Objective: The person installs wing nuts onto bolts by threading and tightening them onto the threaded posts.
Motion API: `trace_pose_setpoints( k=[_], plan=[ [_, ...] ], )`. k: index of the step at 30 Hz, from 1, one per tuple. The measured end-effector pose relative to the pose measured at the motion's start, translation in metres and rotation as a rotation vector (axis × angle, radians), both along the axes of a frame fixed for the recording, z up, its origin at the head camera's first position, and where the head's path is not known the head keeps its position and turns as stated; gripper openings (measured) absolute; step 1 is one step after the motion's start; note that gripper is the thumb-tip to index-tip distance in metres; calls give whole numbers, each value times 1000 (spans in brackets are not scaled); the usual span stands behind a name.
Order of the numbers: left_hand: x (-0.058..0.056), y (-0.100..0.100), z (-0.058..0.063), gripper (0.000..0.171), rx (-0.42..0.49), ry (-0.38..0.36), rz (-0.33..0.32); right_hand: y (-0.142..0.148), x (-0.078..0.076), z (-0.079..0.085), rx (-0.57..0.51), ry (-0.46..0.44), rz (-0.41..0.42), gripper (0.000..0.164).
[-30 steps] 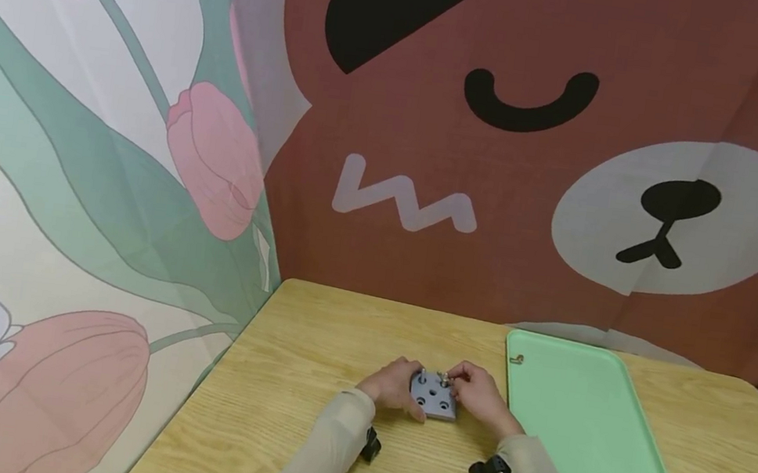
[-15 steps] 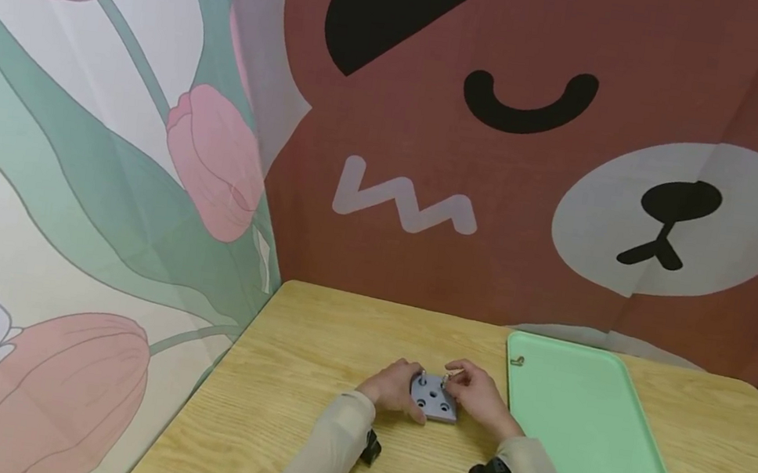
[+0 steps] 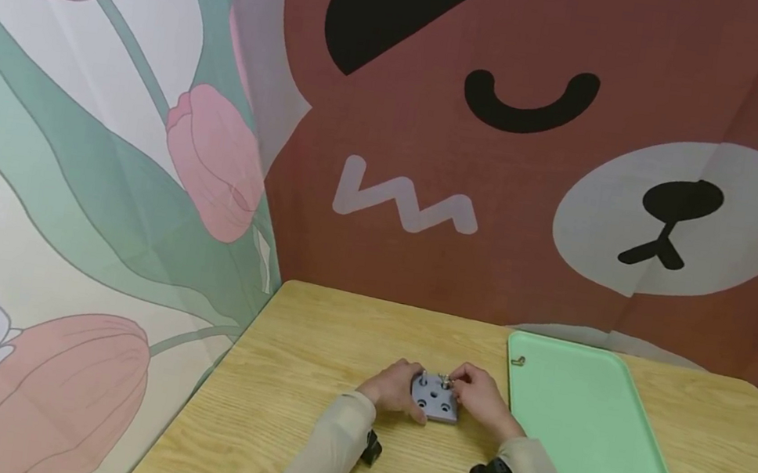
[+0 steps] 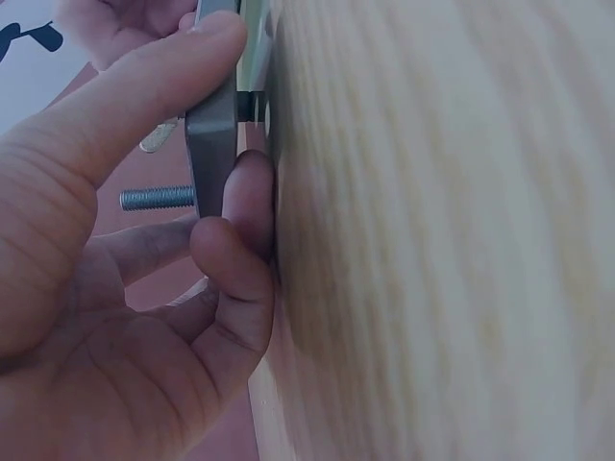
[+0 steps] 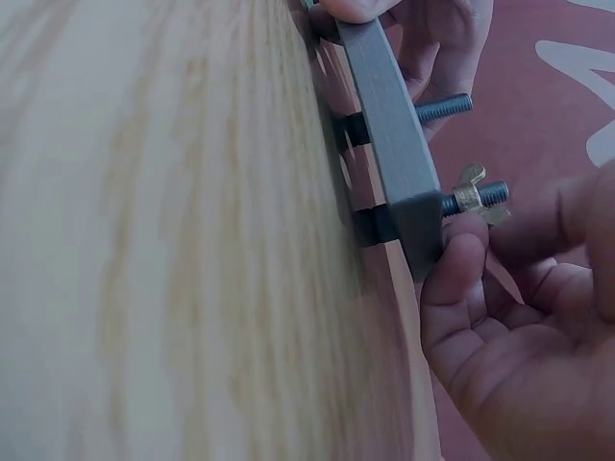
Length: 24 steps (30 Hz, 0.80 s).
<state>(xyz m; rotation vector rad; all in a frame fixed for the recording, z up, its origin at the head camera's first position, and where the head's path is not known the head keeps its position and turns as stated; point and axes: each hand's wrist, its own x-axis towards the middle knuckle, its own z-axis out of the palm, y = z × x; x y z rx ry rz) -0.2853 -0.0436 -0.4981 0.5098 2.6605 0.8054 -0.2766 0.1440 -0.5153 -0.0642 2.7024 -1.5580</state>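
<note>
A grey metal plate (image 3: 432, 407) with holes is held just above the tabletop by my left hand (image 3: 394, 386), thumb on the near side and fingers around the left edge. Two threaded bolts stand up through its far holes, their dark heads underneath. The left bolt (image 4: 159, 198) is bare. On the right bolt (image 5: 494, 193) sits a brass wing nut (image 5: 468, 198), partway down the thread and clear of the plate. My right hand (image 3: 479, 395) has its fingertips at the wing nut's lower wing, pinching it, with the thumb close to the plate's edge.
A light green tray (image 3: 599, 437) lies to the right of my hands. Another small brass-coloured piece (image 3: 518, 360), like a wing nut, rests at its far left corner. The wooden table (image 3: 310, 338) ends at printed curtains behind and to the left.
My right fingers lift and re-form around the wing nut on the right bolt, seemingly turning it. The left hand and plate hardly move.
</note>
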Motion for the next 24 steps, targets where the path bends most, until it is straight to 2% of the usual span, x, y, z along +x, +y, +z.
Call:
trace_pose_setpoints(
  k=[5,10,12,18,24],
  plan=[
    [0,0,-1,82,3,-3,2,0,1,0,-14,14,9,14],
    [0,0,0,81,3,-4,8,1,1,-2,-5,52,38,26],
    [1,1,-1,81,4,-5,9,2,2,-2,1,60,45,24],
    [0,1,-1,82,2,-10,8,1,2,-2,25,47,16,6],
    [-1,0,-2,83,-1,-10,7,1,3,-1,25,36,16,5]
  ],
)
